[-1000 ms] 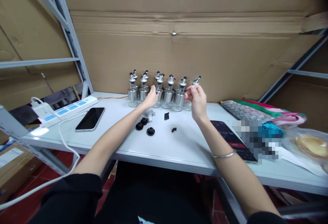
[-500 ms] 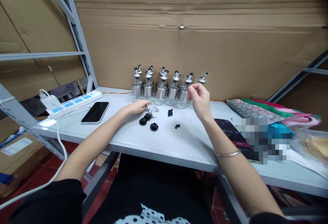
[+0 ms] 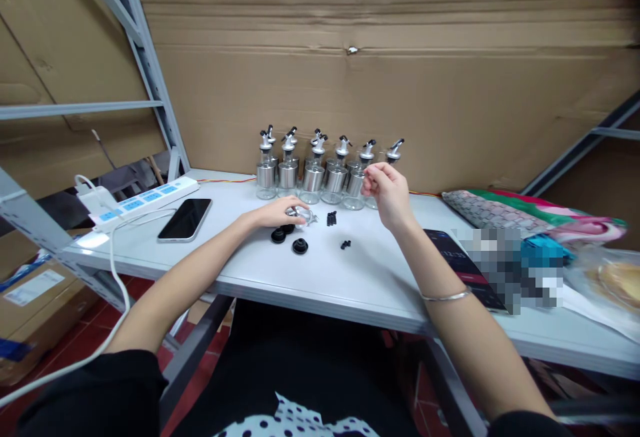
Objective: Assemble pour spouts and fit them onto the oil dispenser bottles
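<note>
My left hand (image 3: 283, 213) is low over the table, its thumb and fingers curled around a small clear, silvery part (image 3: 299, 212). More clear pieces (image 3: 311, 217) lie right beside the fingertips. Raised in front of the bottles, my right hand (image 3: 389, 193) has its fingertips pinched together; whatever may be between them is hidden. Below the left hand are black round stoppers (image 3: 300, 245), one partly covered by the hand. Small black tubes (image 3: 331, 218) lie between the hands, with shorter black pieces (image 3: 345, 245) nearer me.
Glass bottles with steel sleeves and pourer tops (image 3: 312, 177) stand in rows at the back. A phone (image 3: 185, 219) and a power strip (image 3: 145, 203) lie left. Another phone (image 3: 463, 267), a colourful cloth (image 3: 540, 213) and plastic-wrapped food (image 3: 620, 283) are right. Cardboard (image 3: 400, 90) walls the back.
My left hand has shifted slightly right, onto the clear pieces, and now covers part of a black stopper. My right hand stays pinched in nearly the same place.
</note>
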`<state>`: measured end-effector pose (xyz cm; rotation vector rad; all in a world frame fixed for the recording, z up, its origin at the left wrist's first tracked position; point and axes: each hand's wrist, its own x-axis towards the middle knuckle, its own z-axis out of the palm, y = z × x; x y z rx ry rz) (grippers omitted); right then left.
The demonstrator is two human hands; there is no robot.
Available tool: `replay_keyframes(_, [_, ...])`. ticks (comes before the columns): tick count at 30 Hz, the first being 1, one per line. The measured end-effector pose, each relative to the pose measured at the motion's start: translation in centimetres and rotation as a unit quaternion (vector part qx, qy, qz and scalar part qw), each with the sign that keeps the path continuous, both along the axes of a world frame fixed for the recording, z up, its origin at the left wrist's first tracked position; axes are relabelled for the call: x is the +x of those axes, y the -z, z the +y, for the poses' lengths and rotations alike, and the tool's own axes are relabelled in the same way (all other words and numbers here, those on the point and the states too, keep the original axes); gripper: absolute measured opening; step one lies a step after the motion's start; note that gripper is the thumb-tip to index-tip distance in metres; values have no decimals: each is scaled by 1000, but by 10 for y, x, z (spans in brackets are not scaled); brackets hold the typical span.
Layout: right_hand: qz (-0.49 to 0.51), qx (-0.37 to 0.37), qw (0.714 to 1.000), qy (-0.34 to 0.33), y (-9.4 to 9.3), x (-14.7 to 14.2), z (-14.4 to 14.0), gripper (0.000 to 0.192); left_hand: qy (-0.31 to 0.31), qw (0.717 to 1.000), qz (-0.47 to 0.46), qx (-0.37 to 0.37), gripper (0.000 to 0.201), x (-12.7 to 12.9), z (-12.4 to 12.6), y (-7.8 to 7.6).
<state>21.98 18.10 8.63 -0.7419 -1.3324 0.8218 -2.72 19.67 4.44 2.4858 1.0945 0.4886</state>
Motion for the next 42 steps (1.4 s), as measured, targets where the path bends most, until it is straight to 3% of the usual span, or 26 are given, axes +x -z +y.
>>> replay_keyframes(5, [-5, -13, 1000, -2, 0, -2, -2, 17, -34, 999, -7, 37, 36, -5, 11, 6])
replay_keyframes(9, [-8, -16, 1000, -8, 0, -4, -3, 15, -37, 998, 7, 44, 39, -4, 9, 8])
replay_keyframes(18, [-40, -14, 999, -10, 2, -7, -3, 14, -109, 985, 53, 119, 36, 22, -3, 7])
replay_keyframes(29, [-80, 3, 997, -3, 4, -8, -4, 10, -120, 982, 47, 140, 18, 22, 1, 10])
replay_keyframes(33, [-185, 39, 982, 9, 7, -8, -5, 10, -83, 981, -56, 169, 15, 22, -1, 5])
replay_keyframes(36, [-336, 98, 937, 8, 12, -10, -6, 15, -79, 963, -169, 196, 17, 26, -7, 0])
replay_keyframes(39, [-424, 133, 896, -7, 18, -14, -8, 20, -87, 948, -266, 149, 21, 31, -12, -2])
replay_keyframes(42, [-438, 161, 885, -5, 18, -17, -10, 15, -71, 935, -335, 87, 25, 36, -16, 1])
